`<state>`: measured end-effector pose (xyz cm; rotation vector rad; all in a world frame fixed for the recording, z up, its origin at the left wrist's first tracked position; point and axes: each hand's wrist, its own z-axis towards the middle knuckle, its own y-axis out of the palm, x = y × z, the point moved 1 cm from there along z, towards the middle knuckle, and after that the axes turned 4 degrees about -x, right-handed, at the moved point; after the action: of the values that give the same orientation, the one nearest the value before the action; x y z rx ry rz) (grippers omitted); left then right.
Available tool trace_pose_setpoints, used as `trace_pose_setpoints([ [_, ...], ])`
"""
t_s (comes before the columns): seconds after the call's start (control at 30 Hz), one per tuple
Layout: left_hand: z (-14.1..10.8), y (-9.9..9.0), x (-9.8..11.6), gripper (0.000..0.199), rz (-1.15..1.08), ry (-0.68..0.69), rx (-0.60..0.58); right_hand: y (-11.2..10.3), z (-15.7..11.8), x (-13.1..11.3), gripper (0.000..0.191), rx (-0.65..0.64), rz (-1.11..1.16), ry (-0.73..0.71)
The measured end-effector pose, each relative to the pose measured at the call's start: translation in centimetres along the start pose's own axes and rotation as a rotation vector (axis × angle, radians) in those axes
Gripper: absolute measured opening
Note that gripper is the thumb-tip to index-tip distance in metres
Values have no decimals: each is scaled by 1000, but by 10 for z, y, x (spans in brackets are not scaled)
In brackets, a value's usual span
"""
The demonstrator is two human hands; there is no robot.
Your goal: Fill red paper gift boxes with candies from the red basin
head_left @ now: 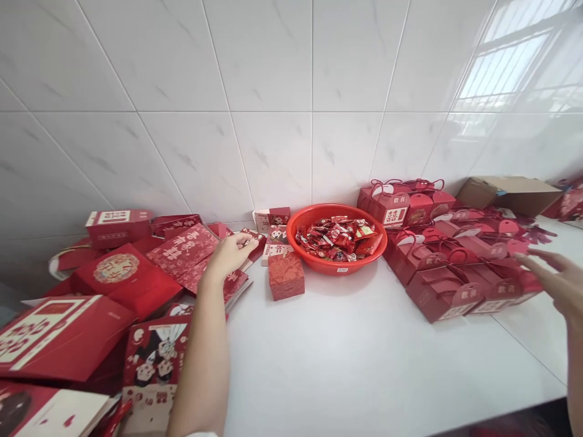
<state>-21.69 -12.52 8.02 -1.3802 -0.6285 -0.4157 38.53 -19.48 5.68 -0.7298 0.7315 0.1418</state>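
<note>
My left hand [231, 254] reaches over the left side of the counter, with its fingers closed at the edge of a flat red printed carton [259, 240]. Below and left of that hand lie flattened red cartons [186, 250] with white characters. My right hand [556, 278] is at the right edge of view, fingers stretched out and apart, holding nothing. Close to it stand rows of red handled gift boxes [441, 291]. Between my hands is a round red basin [310, 262] of wrapped sweets [339, 235]. A small red patterned box [286, 278] sits at the basin's left front.
Red bags and boxes [121, 273] are heaped at the left, with a cartoon-printed carton [157, 352] in front. An open brown cardboard box [510, 189] stands at the back right. The white counter [328, 364] meets a tiled wall [273, 139].
</note>
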Motion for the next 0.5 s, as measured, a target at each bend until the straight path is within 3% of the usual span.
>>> trace_pose_setpoints([
  [0.07, 2, 4, -2, 32, -6, 20, -13, -3, -4, -25, 31, 62, 97, 250],
  [0.17, 3, 14, 1, 33, -31, 97, -43, -4, -21, -75, 29, 157, 300, 116],
  [0.23, 0, 20, 7, 36, -54, 173, -78, 1, -39, -105, 34, 114, 426, -30],
  [0.3, -8, 20, 14, 40, -52, 237, -129, 12, -61, -128, 34, -46, 557, -152],
  [0.37, -20, 13, 20, 45, -18, 254, -189, 28, -84, -143, 31, -330, 619, -264],
  [0.43, -34, -2, 21, 50, 41, 203, -229, 49, -107, -152, 30, -633, 595, -382],
  [0.5, -49, -22, 16, 55, 107, 100, -225, 71, -129, -157, 32, -854, 534, -482],
])
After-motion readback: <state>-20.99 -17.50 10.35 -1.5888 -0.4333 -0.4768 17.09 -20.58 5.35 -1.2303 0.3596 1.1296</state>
